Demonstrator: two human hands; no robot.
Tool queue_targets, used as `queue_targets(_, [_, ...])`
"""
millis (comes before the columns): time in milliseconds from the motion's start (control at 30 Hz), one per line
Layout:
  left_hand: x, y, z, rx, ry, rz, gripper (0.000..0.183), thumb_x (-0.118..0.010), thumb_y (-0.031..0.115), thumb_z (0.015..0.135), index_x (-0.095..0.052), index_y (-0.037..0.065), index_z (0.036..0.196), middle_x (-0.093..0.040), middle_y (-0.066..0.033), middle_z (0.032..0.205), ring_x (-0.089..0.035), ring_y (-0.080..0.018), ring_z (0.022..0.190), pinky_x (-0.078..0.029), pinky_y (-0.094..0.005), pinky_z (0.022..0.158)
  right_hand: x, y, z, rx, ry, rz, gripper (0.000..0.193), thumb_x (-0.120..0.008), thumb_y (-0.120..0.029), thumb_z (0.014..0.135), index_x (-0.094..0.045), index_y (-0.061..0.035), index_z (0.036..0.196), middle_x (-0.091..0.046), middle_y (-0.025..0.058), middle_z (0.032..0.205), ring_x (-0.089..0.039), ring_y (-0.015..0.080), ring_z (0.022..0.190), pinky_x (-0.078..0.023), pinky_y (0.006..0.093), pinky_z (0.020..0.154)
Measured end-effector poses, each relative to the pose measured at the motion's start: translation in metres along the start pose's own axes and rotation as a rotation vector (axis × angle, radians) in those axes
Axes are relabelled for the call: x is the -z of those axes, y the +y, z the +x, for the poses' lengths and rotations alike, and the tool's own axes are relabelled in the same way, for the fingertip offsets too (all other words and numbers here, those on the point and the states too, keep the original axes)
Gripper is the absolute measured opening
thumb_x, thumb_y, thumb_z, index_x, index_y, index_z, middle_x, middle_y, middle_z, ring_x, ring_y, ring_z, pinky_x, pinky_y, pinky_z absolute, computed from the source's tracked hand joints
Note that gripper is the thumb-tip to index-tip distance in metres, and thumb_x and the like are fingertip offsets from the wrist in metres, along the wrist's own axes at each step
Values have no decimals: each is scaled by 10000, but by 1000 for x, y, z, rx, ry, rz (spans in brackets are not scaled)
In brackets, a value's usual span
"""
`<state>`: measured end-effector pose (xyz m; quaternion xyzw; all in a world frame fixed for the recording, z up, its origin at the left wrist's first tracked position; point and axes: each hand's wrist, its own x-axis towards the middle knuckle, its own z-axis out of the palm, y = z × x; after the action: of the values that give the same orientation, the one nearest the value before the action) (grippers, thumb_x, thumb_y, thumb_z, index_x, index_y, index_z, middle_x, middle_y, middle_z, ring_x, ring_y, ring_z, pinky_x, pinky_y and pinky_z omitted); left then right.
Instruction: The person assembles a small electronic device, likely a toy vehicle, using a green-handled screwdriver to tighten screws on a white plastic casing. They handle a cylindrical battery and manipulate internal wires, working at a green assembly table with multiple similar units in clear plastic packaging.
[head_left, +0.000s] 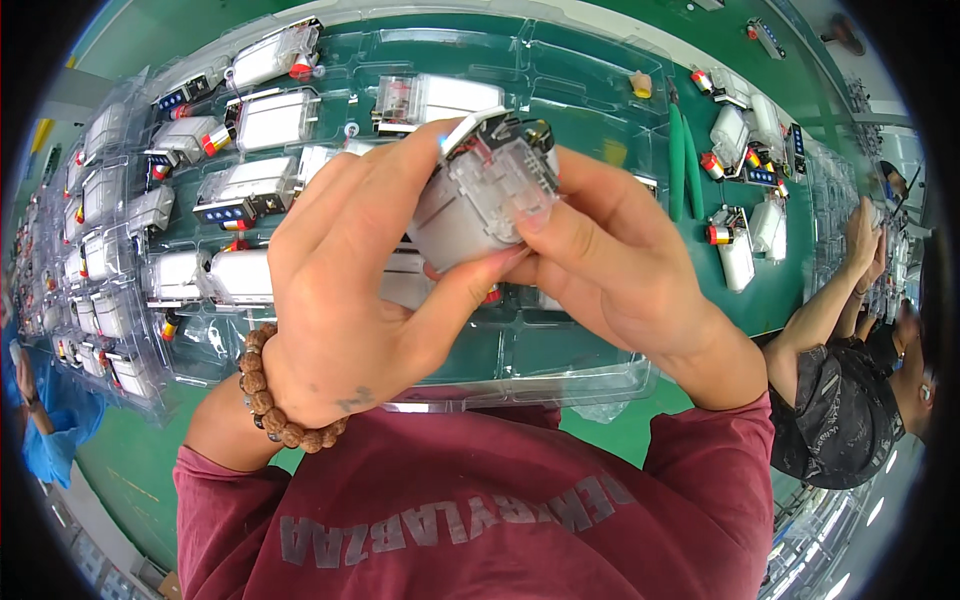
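White-and-clear plastic device [474, 200] sits pinched between left hand [345, 255] and right hand [615, 255], both curled partway around it.

Large block capitals in silver grey run across the chest of the maroon shirt [460, 480]. The line curves from one side of the chest to the other, and folds in the cloth bend or break some of its letters, most of all toward the right end. In the left part of the tray [520, 398], a dark strip [225, 214] bears a row of pale-blue marks, too small to tell as letters or numbers. A similar strip [172, 100] lies near the tray's far left corner, and another [762, 177] near the right edge of the tabletop [700, 265], its marks equally unreadable.
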<state>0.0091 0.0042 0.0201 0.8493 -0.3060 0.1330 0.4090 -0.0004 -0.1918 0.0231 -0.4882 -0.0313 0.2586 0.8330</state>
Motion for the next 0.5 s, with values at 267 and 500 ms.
queue_targets(267, [0, 0, 1, 53, -9, 25, 626, -812, 105, 725, -530, -64, 1257, -672, -173, 1029, -669, -242, 902, -522, -336, 802, -4, -6, 4, -77, 43, 57, 344, -539, -174, 984, -526, 18, 1269, -629, 82, 1086, -627, 128, 955, -524, 305, 874])
queue_targets(500, [0, 0, 0, 109, -16, -65, 630, -800, 79, 731, -517, -81, 1271, -671, -173, 1066, -665, -221, 942, -518, -330, 836, 3, -11, 4, -129, -56, 220, 358, -517, -100, 957, -502, 17, 1295, -613, 105, 1144, -616, 164, 1029, -500, 353, 943])
